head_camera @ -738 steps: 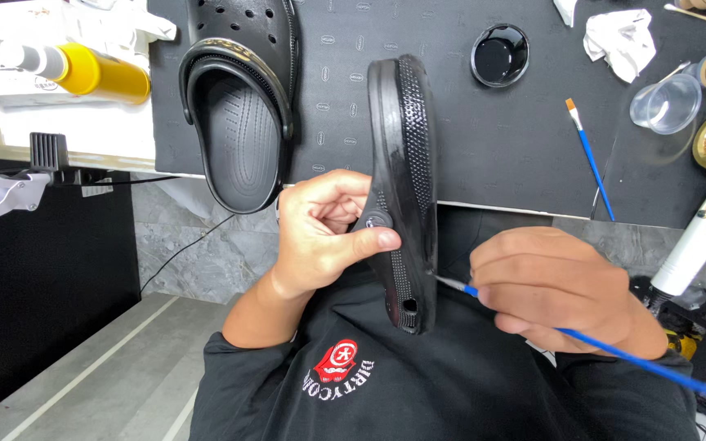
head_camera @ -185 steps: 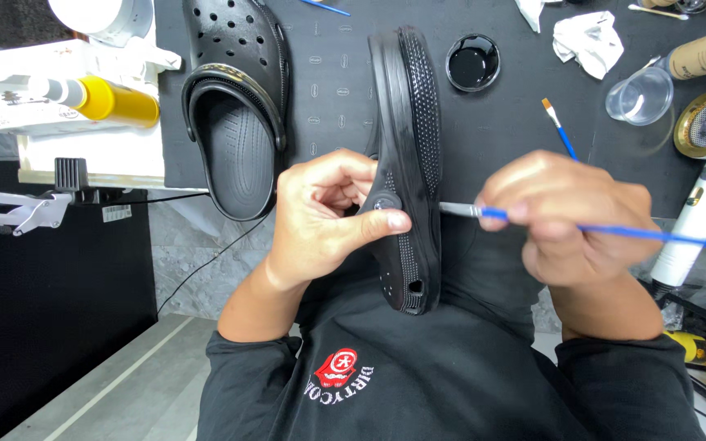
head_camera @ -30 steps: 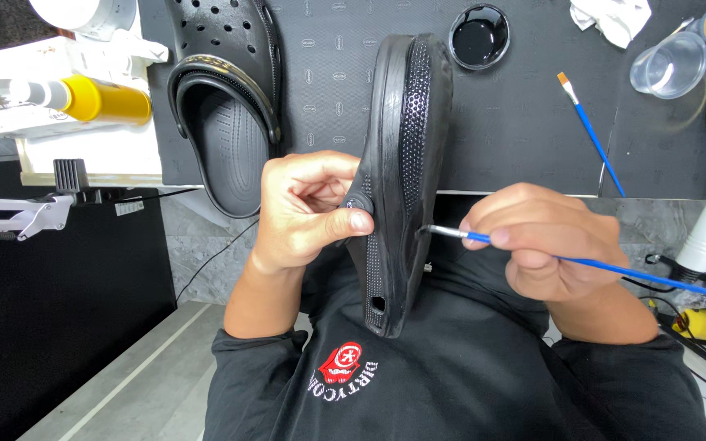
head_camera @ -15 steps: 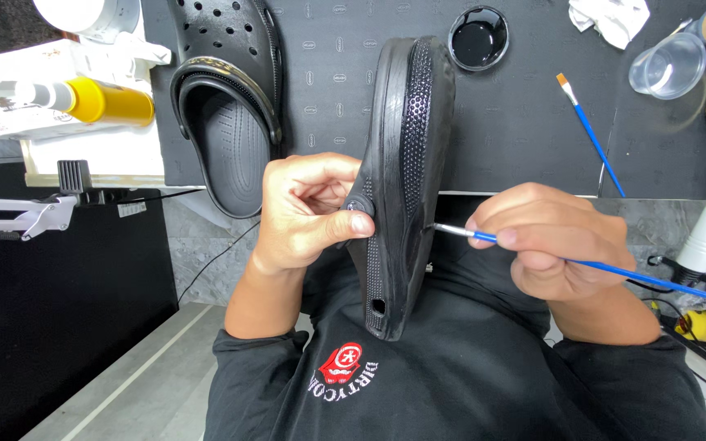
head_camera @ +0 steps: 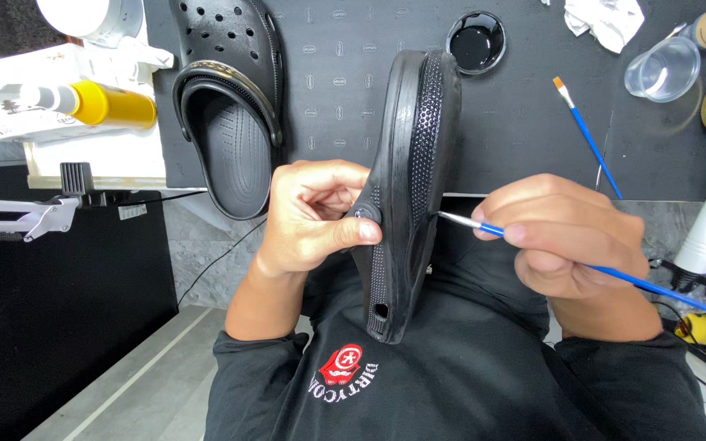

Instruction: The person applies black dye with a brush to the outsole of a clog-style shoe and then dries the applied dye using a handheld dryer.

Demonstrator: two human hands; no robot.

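Black clog stands on edge, toe away, left hand gripping it, right hand pinching brush.

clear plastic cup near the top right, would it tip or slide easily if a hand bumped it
The clear plastic cup looks thin-walled and nearly empty, so it is probably light and would likely slide or topple at a nudge. It appears to lean or lie partly on its side on the black mat; being round, it may roll toward the spare blue paintbrush.
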